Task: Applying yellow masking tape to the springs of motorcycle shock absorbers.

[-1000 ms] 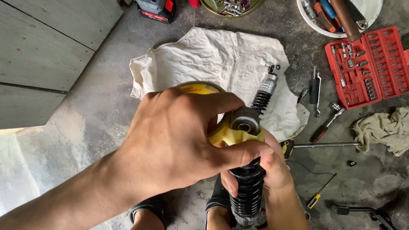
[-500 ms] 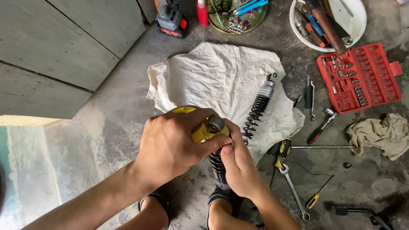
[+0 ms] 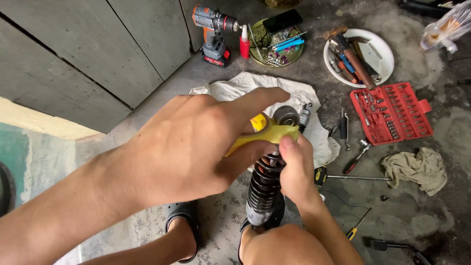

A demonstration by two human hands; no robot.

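A black coil-spring shock absorber (image 3: 264, 192) stands upright between my feet, its round top eye (image 3: 286, 116) showing above my fingers. My right hand (image 3: 296, 172) grips the upper end of the spring from the right. My left hand (image 3: 196, 147) reaches in from the left and fills the middle of the view. It holds a flat yellow plastic-looking piece (image 3: 267, 135) against the shock's top, with the index finger stretched out over it. A second shock absorber (image 3: 305, 116) lies on the white cloth (image 3: 230, 91) behind, mostly hidden by my hands.
On the concrete floor lie a cordless drill (image 3: 213, 34), a red bottle (image 3: 244, 46), a round tray of small parts (image 3: 274, 41), a white bowl of tools (image 3: 380, 56), a red socket set case (image 3: 392, 113), a rag (image 3: 414, 169), a ratchet wrench (image 3: 355, 157) and a screwdriver (image 3: 356, 227). Grey panels stand at the left.
My view has tilted up toward the drill and tray. My left hand has loosened from a fist around the yellow piece and its index finger now points out. The right hand stays on the shock.
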